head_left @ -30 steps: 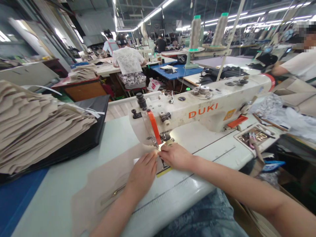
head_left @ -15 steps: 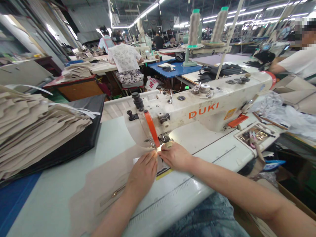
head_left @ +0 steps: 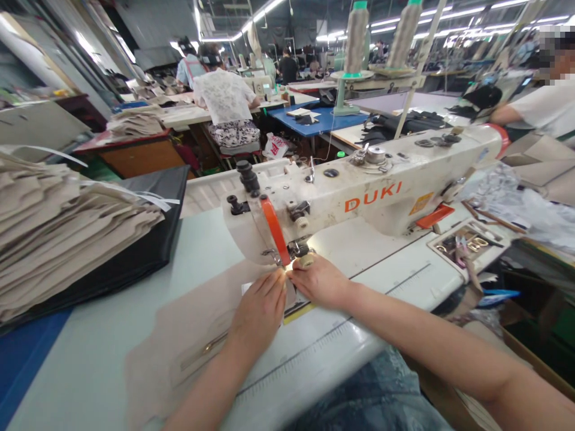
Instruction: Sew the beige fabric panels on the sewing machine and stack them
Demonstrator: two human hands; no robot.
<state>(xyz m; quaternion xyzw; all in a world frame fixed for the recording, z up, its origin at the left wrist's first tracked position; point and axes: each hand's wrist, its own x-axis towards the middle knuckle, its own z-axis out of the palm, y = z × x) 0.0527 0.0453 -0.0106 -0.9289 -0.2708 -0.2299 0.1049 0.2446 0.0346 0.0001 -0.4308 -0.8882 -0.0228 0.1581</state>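
Observation:
A white DUKI sewing machine [head_left: 372, 191] stands on the pale table [head_left: 90, 371]. A beige fabric piece [head_left: 188, 335] lies flat under its needle. My left hand [head_left: 259, 311] rests on the fabric just left of the needle, fingers stretched flat and together. My right hand [head_left: 320, 281] presses the fabric's edge right of the needle, fingers curled at the presser foot, which they partly hide.
A tall stack of beige cut pieces [head_left: 58, 227] sits at the left on black material [head_left: 157, 227]. A tray of small parts [head_left: 467, 242] lies at the right. Thread cones [head_left: 357, 36] stand behind. Other people work at the back and at the right edge.
Both hands hold almost the same place at the needle. The view has shifted slightly.

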